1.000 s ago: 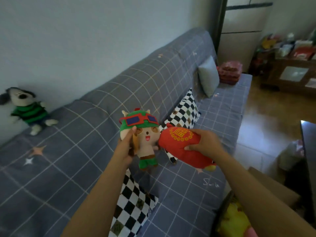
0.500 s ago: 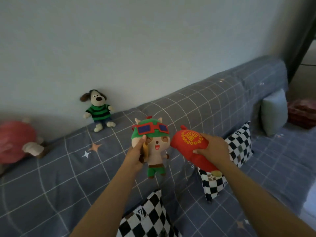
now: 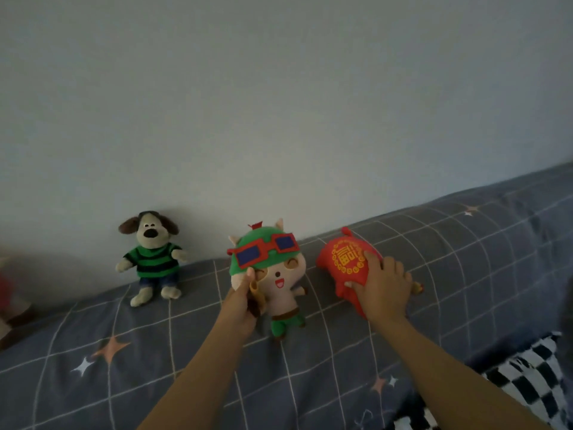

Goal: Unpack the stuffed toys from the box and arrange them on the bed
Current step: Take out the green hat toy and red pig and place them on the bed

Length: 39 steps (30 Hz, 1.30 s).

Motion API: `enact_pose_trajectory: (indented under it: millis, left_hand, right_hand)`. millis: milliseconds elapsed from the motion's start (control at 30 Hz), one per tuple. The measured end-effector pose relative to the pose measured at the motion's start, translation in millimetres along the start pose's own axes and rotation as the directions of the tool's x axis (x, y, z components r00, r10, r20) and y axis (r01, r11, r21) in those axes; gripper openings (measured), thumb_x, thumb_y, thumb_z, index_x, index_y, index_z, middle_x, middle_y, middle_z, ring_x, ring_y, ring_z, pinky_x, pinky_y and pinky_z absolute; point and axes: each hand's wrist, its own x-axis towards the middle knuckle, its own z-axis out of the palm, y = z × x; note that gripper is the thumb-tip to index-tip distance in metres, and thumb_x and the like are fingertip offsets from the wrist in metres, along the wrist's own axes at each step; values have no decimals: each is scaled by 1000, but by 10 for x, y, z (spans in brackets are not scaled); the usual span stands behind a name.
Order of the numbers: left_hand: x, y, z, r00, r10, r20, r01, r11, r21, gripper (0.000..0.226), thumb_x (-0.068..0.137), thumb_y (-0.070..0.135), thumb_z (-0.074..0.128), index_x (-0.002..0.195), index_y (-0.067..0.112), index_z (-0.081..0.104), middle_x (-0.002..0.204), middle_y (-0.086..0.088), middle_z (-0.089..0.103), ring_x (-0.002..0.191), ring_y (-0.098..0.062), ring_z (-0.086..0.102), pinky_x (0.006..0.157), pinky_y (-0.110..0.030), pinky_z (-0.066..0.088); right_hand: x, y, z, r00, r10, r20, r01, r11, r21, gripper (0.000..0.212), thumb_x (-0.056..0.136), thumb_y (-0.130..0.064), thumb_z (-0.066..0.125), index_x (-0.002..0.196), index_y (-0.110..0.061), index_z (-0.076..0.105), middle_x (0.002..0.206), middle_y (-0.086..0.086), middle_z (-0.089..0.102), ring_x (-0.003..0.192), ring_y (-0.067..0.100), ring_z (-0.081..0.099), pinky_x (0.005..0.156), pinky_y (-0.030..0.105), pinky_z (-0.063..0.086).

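Three stuffed toys sit along a grey checked bed cover (image 3: 465,274) by a pale wall (image 3: 279,103). The left hand (image 3: 240,308) grips the goggled plush (image 3: 273,274); the right hand (image 3: 383,288) clasps the red plush (image 3: 344,259). A striped dog plush (image 3: 152,259) sits left of both hands.

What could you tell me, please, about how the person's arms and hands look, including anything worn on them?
Both forearms are bare as far as the frame shows: no sleeves, gloves, watch or bracelet visible. The left hand and right hand show no rings that can be made out, though the dim light hides fine detail. The arms enter from the bottom edge.
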Motion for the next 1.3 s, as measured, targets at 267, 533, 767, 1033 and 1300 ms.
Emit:
enact_pose_trajectory:
  millis: [267,533,767,1033,1300]
  left_hand:
    - [1033,324,565,985,157,-73,-150,985,86,38,92,36,52,121,12,53,110,-10,62,101,-28,59,74,-40,56]
    - [1543,285,588,974,110,-200,-91,991,101,45,90,36,56,128,13,51,123,-10,60,115,-28,57,97,-51,48]
    - [1600,253,482,974,96,-203,-66,987,147,43,94,40,47,129,16,50,128,-12,59,116,-30,56,96,-50,48]
    - [1374,338,421,954,157,-257,-88,961,262,63,88,62,39,124,13,55,90,-11,63,87,-26,60,88,-44,48]
    - [1094,-171,600,747,664,-36,-194,270,943,72,85,50,57,145,26,23,152,-3,25,140,-28,25,114,-56,22]
  right_hand:
    - [924,-117,545,972,-218,83,225,971,-82,61,75,-52,66,127,-26,47,128,8,48,121,29,41,98,43,33]
    - [1147,113,692,977,-203,68,206,978,-42,59,73,-58,63,123,-29,50,123,4,51,115,27,43,92,41,34]
    - [1127,112,728,976,-205,74,208,977,-41,58,77,-59,59,126,-29,47,126,3,50,117,26,43,94,41,34]
    - [1098,98,685,976,-203,80,205,978,-29,58,77,-58,60,125,-28,47,125,3,50,116,26,43,94,41,35]
    - [1080,74,627,975,-202,92,204,979,-6,57,77,-55,62,125,-27,49,125,5,51,116,28,44,94,43,35]
